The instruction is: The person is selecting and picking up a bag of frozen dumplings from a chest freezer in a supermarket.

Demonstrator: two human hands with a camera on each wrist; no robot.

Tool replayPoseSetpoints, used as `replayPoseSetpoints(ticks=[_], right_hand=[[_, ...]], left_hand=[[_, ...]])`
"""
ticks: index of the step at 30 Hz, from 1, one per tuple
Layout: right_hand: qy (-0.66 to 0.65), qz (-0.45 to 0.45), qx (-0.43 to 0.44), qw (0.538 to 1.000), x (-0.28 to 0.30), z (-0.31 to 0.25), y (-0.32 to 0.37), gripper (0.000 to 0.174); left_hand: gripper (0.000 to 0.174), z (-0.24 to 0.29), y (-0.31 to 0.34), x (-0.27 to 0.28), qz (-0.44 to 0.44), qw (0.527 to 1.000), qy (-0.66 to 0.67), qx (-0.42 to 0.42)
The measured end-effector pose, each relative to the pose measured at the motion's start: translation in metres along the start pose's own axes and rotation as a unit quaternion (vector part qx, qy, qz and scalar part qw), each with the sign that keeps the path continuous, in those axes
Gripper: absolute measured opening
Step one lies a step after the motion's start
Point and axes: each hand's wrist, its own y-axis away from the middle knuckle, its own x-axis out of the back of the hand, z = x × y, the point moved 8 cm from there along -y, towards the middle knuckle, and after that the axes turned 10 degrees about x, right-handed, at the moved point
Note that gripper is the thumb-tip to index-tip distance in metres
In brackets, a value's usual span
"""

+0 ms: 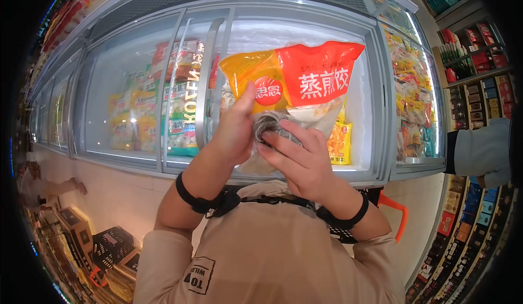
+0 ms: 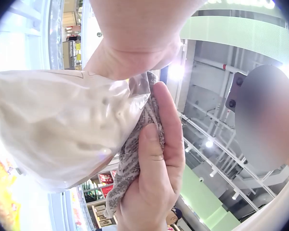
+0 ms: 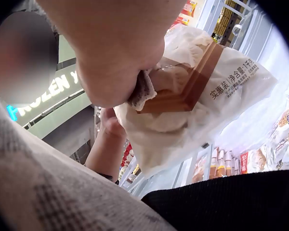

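Note:
A red and yellow frozen-food bag [image 1: 321, 75] with a clear lower part is held up over the freezer. My left hand [image 1: 234, 132] grips its left side, thumb on the front. With curled fingers, my right hand [image 1: 305, 159] holds a crumpled grey cloth [image 1: 267, 124] against the bag's lower front. The left wrist view has the right hand [image 2: 154, 183] pinching the grey cloth [image 2: 127, 168] beside the clear bag [image 2: 53, 125]; the left hand's fingers are hidden there. In the right wrist view, a cloth edge [image 3: 143, 91] sticks out under the right hand [image 3: 115, 57], by the bag [image 3: 197, 101].
Behind the bag is a freezer with a sliding glass lid [image 1: 131, 97] and bagged food [image 1: 340, 140] inside. Shelves of boxes [image 1: 479, 206] stand at the right, near another person's sleeve [image 1: 479, 151]. A black basket [image 1: 111, 247] is at lower left.

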Motion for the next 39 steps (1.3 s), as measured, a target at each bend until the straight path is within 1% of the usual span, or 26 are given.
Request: replayPoseSetpoints(ticks=[1,4,7,10,13,16,19,22,23,26,27,30,31,34,37,39], right_hand=[[-0.006,0.000,0.012,1.000,-0.002,-0.002,0.000,0.037],[0.039,0.025,0.025,0.999,0.006,0.007,0.010,0.037],[0.105,0.075,-0.001,0.992,0.023,0.025,0.028,0.037],[0.101,0.152,-0.061,0.981,0.032,0.047,0.053,0.041],[0.079,0.190,-0.156,0.966,0.029,0.063,0.077,0.048],[0.047,0.223,-0.186,0.956,0.026,0.063,0.086,0.053],[0.041,0.214,-0.162,0.963,0.024,0.053,0.076,0.051],[0.037,0.173,-0.102,0.979,0.022,0.044,0.058,0.048],[0.034,0.202,-0.100,0.974,0.025,0.040,0.051,0.043],[0.027,0.139,-0.037,0.989,0.019,0.021,0.037,0.038],[0.033,0.112,-0.017,0.993,0.018,0.011,0.031,0.032],[-0.001,0.089,0.059,0.994,0.006,-0.012,0.024,0.030],[-0.012,0.104,0.066,0.992,0.007,-0.014,0.024,0.028],[-0.047,0.093,0.069,0.992,0.008,-0.012,0.028,0.027],[-0.068,0.109,0.079,0.989,0.008,-0.013,0.042,0.025],[-0.055,0.110,0.094,0.988,0.005,-0.018,0.053,0.025]], left_hand=[[0.050,0.000,-0.001,0.001,0.008,1.000,-0.004,-0.003],[0.050,-0.002,0.003,0.003,0.015,1.000,0.016,-0.011],[0.049,0.007,0.007,0.003,0.040,0.998,0.002,-0.055],[0.053,0.021,0.016,0.001,0.058,0.994,-0.024,-0.087],[0.053,0.027,0.023,-0.013,0.019,0.996,0.015,-0.089],[0.053,0.029,0.022,-0.014,-0.003,0.995,0.031,-0.090],[0.051,0.030,0.021,-0.022,-0.020,0.995,0.021,-0.095],[0.052,0.030,0.020,-0.021,0.017,0.994,0.032,-0.100],[0.052,0.030,0.020,-0.021,0.016,0.995,0.029,-0.099],[0.051,0.030,0.018,-0.017,0.011,0.995,0.021,-0.096],[0.051,0.029,0.018,-0.015,0.008,0.995,0.019,-0.096],[0.050,0.028,0.014,-0.007,0.020,0.994,0.005,-0.104],[0.049,0.028,0.014,-0.005,0.028,0.994,-0.002,-0.108],[0.052,0.022,0.014,-0.002,0.041,0.994,0.040,-0.096],[0.049,0.022,0.014,0.003,0.043,0.994,0.039,-0.087],[0.049,0.027,0.017,0.000,0.047,0.994,0.035,-0.091]])
